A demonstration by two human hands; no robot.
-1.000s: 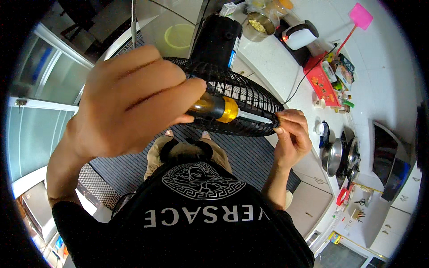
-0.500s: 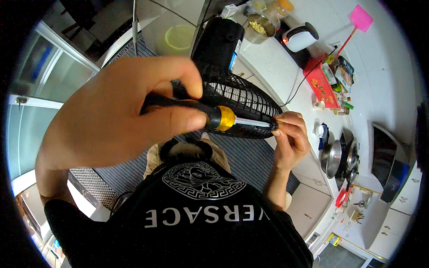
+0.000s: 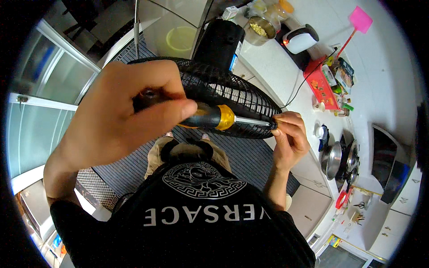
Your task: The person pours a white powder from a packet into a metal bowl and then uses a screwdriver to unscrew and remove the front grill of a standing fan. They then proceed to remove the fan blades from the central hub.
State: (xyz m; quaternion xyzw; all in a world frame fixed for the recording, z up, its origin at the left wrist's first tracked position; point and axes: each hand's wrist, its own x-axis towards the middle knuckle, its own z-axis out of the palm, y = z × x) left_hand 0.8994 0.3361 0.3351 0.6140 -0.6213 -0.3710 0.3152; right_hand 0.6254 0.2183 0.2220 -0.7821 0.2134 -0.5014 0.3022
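A screwdriver (image 3: 227, 117) with a black and yellow handle and a metal shaft points to the right. My left hand (image 3: 120, 111) is closed around the rear of its handle, thumb stretched along it. The shaft's tip meets the rim of a black electric fan (image 3: 254, 96), at a small dark part there. Pinched at that same spot, the thumb and fingers of my right hand (image 3: 290, 138) grip the fan's rim clip (image 3: 273, 126). The fan's wire guard spreads behind the screwdriver, with its black motor housing (image 3: 219, 44) beyond. My left hand hides part of the guard.
To the right runs a white counter (image 3: 272, 67) with a metal pot (image 3: 260, 30), a white kettle (image 3: 301, 39) and a red basket (image 3: 322, 85). Steel pans (image 3: 331, 160) stand farther along. A grey striped mat (image 3: 250, 163) covers the floor; a glass-panelled door (image 3: 42, 143) is at left.
My left hand has turned and slid slightly back along the screwdriver handle, its fingers curling further round the end. The fan and my right hand have stayed nearly in place.
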